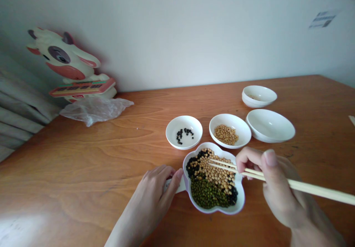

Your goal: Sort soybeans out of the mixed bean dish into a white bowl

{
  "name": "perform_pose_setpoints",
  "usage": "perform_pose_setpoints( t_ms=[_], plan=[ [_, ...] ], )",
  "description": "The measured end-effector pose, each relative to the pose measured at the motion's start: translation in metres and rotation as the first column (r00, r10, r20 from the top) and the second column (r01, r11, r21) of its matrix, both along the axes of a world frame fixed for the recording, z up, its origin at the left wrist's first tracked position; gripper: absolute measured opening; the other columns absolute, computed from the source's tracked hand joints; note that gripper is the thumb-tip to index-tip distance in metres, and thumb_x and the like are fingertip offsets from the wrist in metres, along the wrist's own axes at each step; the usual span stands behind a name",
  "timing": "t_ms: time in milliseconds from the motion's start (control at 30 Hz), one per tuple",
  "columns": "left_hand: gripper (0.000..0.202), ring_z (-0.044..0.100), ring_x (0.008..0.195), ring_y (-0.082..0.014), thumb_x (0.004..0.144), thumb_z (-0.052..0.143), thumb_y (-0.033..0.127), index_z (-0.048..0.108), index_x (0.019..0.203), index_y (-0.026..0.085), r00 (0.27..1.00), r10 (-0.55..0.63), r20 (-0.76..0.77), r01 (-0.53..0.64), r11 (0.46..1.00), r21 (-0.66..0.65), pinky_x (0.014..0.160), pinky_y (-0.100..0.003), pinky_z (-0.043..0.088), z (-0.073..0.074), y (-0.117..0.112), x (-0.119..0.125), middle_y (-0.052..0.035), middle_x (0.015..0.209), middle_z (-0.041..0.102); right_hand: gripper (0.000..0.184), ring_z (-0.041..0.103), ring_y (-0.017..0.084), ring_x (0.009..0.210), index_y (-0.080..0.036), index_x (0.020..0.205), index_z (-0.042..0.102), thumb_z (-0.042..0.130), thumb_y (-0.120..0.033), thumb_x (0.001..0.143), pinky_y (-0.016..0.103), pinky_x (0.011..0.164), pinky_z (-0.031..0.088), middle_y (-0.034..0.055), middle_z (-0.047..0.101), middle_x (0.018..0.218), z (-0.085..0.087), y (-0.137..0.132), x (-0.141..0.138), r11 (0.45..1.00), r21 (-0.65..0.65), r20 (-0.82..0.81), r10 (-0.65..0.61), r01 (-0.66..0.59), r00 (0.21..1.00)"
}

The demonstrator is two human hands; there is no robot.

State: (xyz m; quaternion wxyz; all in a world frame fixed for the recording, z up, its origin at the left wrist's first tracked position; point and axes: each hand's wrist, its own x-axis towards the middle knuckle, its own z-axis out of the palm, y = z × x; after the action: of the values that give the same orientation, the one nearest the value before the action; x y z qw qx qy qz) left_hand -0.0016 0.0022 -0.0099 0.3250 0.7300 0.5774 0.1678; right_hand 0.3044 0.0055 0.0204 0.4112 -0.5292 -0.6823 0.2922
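Note:
My left hand (158, 188) is closed round the short handle of a white, scalloped bowl (240, 199) on the table. Mixed beans lie inside it: yellow soybeans (219, 175), green mung beans (206, 193) and black beans (232, 198). My right hand (280, 184) grips a pair of light wooden chopsticks (305, 186), their tips slightly apart over the soybeans. Whether the tips pinch a bean is too small to tell. Just behind the scalloped bowl stand a white bowl with a few black beans (184, 122) and a white bowl holding soybeans (231, 119).
An empty-looking white bowl (270, 127) stands at the right, with another white bowl (259, 99) behind it holding a few small bits. A clear plastic bag (97, 110) lies before a cow-shaped toy keyboard (80, 67) at the back left. The wooden table (83, 173) meets the wall.

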Motion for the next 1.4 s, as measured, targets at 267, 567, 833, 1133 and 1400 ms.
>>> perform_pose_setpoints(
  t_ms=[267,567,833,1133,1400],
  plan=[
    [0.050,0.072,0.087,-0.0244,0.125,0.042,0.051,0.067,0.090,0.026,1.000,-0.001,0.005,0.001,1.000,0.010,0.084,-0.037,0.048,0.001,0.001,0.002,-0.0020,0.092,0.076,0.074,0.059,0.018,0.056,-0.025,0.075,0.063,0.025,-0.071,0.118,0.033,0.054,0.044,0.0012,0.064,0.064,0.002,-0.001,-0.004,1.000,0.015,-0.019,-0.022,0.022,1.000],
    [0.051,0.072,0.081,-0.0239,0.124,0.042,0.051,0.067,0.087,0.025,1.000,-0.003,-0.006,0.003,0.999,0.035,0.079,-0.036,0.048,0.002,0.002,0.001,-0.0025,0.087,0.076,0.077,0.056,0.020,0.062,-0.026,0.077,0.063,0.014,-0.070,0.117,0.037,0.061,0.041,0.0006,0.059,0.067,-0.011,-0.006,0.006,0.999,-0.017,-0.050,-0.033,0.032,0.998],
    [0.051,0.073,0.082,-0.0237,0.124,0.043,0.051,0.069,0.088,0.025,1.000,0.003,-0.011,-0.003,1.000,0.029,0.080,-0.036,0.050,0.003,0.002,0.001,-0.0029,0.088,0.077,0.073,0.058,0.019,0.059,-0.026,0.079,0.062,0.018,-0.070,0.118,0.034,0.057,0.041,0.0001,0.063,0.066,-0.002,-0.005,0.003,0.999,-0.045,-0.011,0.012,-0.013,1.000],
    [0.051,0.073,0.085,-0.0237,0.124,0.043,0.052,0.068,0.089,0.025,1.000,-0.004,-0.009,0.004,1.000,0.017,0.082,-0.037,0.049,0.001,0.002,0.001,-0.0021,0.090,0.077,0.072,0.058,0.018,0.058,-0.026,0.079,0.062,0.021,-0.072,0.117,0.033,0.055,0.043,0.0004,0.062,0.065,0.000,-0.003,-0.002,1.000,-0.018,0.000,0.010,-0.010,1.000],
    [0.053,0.071,0.086,-0.0242,0.125,0.041,0.054,0.068,0.089,0.025,1.000,0.001,-0.015,-0.001,1.000,-0.008,0.084,-0.037,0.047,0.002,0.001,0.001,-0.0022,0.091,0.075,0.071,0.063,0.021,0.061,-0.025,0.078,0.065,0.025,-0.069,0.117,0.035,0.056,0.046,0.0025,0.066,0.067,-0.002,-0.003,0.000,1.000,-0.013,-0.050,-0.004,0.003,0.999]
  ],
)
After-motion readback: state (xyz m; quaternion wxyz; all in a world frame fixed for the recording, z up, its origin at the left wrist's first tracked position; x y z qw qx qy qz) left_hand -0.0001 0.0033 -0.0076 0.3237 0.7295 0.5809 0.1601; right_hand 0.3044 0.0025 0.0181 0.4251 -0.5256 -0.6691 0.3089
